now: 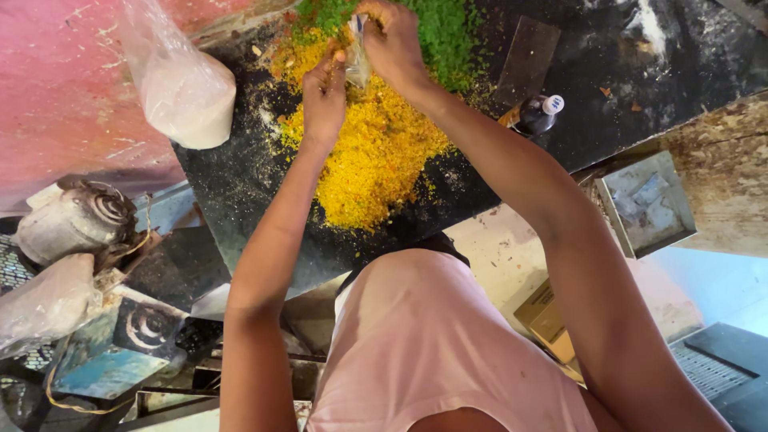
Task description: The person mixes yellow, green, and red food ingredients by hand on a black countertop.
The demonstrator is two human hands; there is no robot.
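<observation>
Both hands meet over the far side of the desk [240, 184]. The left hand [324, 100] and right hand [394, 44] are each closed on a small clear plastic pouch [357, 60], pinching its mouth between them just above the yellow crumbs [372, 152]. To judge by this, the pouch wants holding upright with its mouth spread — a slack edge would let crumbs spill back onto the heap. The green crumbs [444, 32] lie touching the yellow heap at the far end, so scooping from the yellow middle should keep the colours apart.

A tied plastic bag of white powder [180, 88] sits at the desk's left edge, near the left hand. A dark bottle with a white cap [538, 114] stands near the right forearm — the nearest thing an elbow could knock. The desk's near edge runs close below the heap.
</observation>
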